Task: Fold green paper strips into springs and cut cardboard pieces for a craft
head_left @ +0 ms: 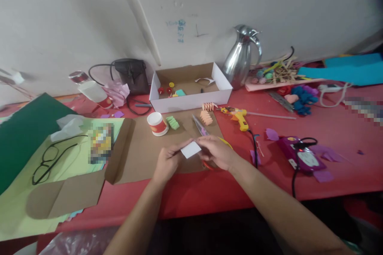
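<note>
Between my two hands is a small white piece of paper (pixel 190 150), held over the front of a brown cardboard sheet (pixel 137 155). My left hand (pixel 169 159) pinches its left edge, and my right hand (pixel 217 151) grips its upper right corner. Partly under my right hand lie scissors (pixel 203 129), blades pointing away, with an orange-red handle showing below the hand. Beyond the paper stands a white and red paper cup (pixel 157 123). Beside the cup sits a pleated green paper strip (pixel 172 122). Two pleated orange strips (pixel 206 117) rest farther right.
A white open box (pixel 191 103) with small items stands behind the cardboard. To the right are a yellow glue gun (pixel 239 117) with its cord, and a purple power box (pixel 299 155). A steel jug (pixel 239 57) stands at the back. Glasses (pixel 48 163) lie on papers at left.
</note>
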The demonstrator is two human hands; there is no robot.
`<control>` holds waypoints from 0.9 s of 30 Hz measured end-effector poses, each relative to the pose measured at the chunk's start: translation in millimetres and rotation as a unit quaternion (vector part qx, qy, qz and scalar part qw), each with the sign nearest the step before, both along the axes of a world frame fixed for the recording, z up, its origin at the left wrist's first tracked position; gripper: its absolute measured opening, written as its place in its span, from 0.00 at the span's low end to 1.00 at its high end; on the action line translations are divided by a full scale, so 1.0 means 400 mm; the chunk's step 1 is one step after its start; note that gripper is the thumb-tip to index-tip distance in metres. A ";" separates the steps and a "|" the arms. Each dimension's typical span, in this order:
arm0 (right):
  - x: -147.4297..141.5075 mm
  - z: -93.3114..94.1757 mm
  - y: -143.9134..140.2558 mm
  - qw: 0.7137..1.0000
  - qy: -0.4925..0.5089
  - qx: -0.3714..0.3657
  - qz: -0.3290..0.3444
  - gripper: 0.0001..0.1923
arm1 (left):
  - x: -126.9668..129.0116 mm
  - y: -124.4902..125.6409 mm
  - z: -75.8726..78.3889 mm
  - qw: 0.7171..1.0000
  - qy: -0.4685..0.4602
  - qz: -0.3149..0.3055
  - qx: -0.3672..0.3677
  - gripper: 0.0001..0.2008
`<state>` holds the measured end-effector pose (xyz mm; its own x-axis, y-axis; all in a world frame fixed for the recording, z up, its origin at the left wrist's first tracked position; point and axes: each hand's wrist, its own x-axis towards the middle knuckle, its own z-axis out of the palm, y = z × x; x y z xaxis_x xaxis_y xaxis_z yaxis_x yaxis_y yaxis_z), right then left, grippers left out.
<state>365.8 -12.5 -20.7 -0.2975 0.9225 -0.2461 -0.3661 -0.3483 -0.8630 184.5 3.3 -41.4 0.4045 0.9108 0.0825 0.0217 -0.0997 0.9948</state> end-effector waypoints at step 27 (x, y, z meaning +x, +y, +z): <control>-0.005 -0.004 -0.022 0.865 -0.297 0.383 -0.131 0.12 | 0.018 -0.004 0.021 0.986 -0.087 -0.032 -0.137 0.10</control>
<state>364.0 -21.2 -22.3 -0.0854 0.8989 0.4298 0.2413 0.4372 -0.8664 191.5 1.8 -33.0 0.4636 0.8815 -0.0897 -0.1494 0.1776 0.9727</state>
